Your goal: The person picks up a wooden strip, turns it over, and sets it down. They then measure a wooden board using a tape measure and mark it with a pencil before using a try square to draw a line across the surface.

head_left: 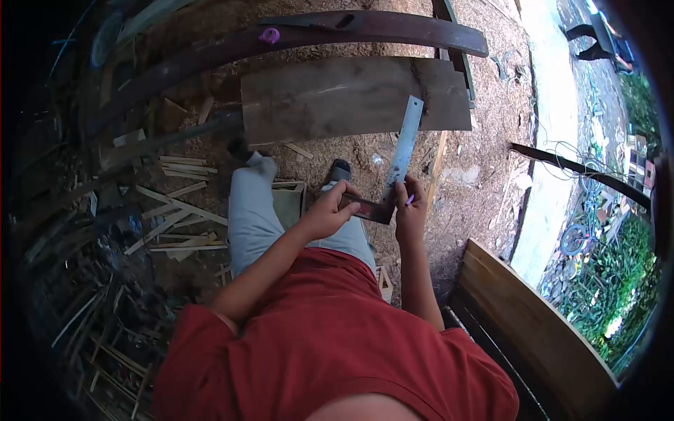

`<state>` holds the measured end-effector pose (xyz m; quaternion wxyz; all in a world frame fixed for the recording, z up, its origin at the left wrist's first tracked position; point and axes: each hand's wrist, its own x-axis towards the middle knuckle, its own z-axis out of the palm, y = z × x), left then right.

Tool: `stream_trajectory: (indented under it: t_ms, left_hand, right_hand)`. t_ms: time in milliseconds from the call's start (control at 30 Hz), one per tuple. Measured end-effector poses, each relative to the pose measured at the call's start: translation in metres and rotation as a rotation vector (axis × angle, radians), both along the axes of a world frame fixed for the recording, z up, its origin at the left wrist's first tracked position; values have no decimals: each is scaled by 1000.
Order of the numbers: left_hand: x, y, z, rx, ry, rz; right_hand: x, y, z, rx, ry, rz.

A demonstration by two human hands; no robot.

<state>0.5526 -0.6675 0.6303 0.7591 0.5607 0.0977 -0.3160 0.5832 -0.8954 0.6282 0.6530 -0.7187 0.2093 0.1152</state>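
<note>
- left hand (324,214) clamped the try square (403,151) by its dark stock, frame centre.
- right hand (411,214) pinched a purple pencil (410,200) beside the blade.
- the blade tip overlapped the plank (330,98) above; any markings were too small to read.

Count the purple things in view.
2. One purple object lies on the curved dark beam at the top; one purple pencil is in the right hand, against the square. More could be hidden among the wood scraps.
</note>
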Motion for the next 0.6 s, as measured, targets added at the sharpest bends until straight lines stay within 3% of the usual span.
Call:
stream_trajectory:
  t_ms: [167, 400, 600]
  left_hand:
    - [21, 1, 0, 198, -98, 39]
    - [49, 3, -22, 10, -16, 152]
    - [81, 17, -75, 23, 16, 136]
  right_hand:
    - [38, 2, -7, 11, -43, 61]
    - [58, 28, -10, -94, -43, 112]
    - [73, 43, -23, -53, 190, 27]
